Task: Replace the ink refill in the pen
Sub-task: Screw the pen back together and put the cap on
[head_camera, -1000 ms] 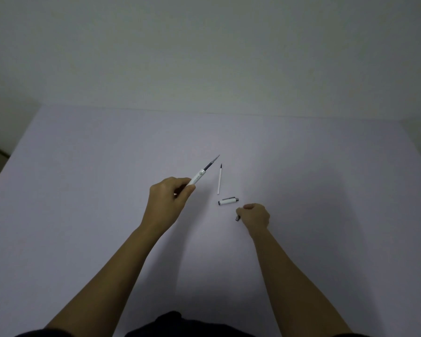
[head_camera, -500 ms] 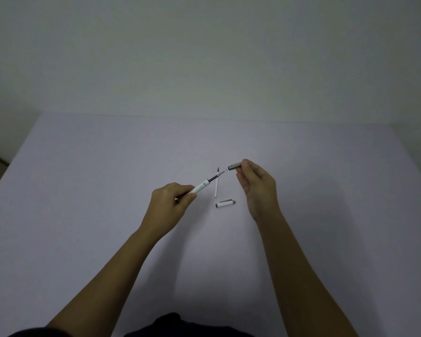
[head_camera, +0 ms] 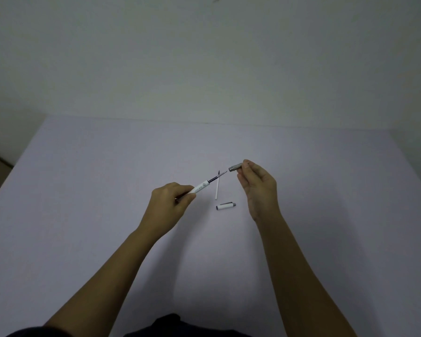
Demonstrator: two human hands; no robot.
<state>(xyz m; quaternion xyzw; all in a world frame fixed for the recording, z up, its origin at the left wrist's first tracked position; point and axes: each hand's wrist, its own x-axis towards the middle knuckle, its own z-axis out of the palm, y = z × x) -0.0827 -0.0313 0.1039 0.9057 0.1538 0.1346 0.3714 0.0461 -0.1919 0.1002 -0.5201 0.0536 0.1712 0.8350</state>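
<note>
Left hand gripped white pen barrel, dark refill sticking out toward far right. Right hand pinched grey tip section, just apart from refill point. White spare refill and cap lay on surface between hands.

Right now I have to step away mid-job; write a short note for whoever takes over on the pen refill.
Left hand: shut on the white pen barrel, a dark ink refill sticking out of its front.
Right hand: fingers pinch the small grey metal tip section, held just clear of the refill point.
On the pale table: a thin white spare refill and the white pen cap, lying apart.
Done: a refill sits in the barrel.
Left: slide the tip section over the refill, fasten it, put the cap on.
</note>
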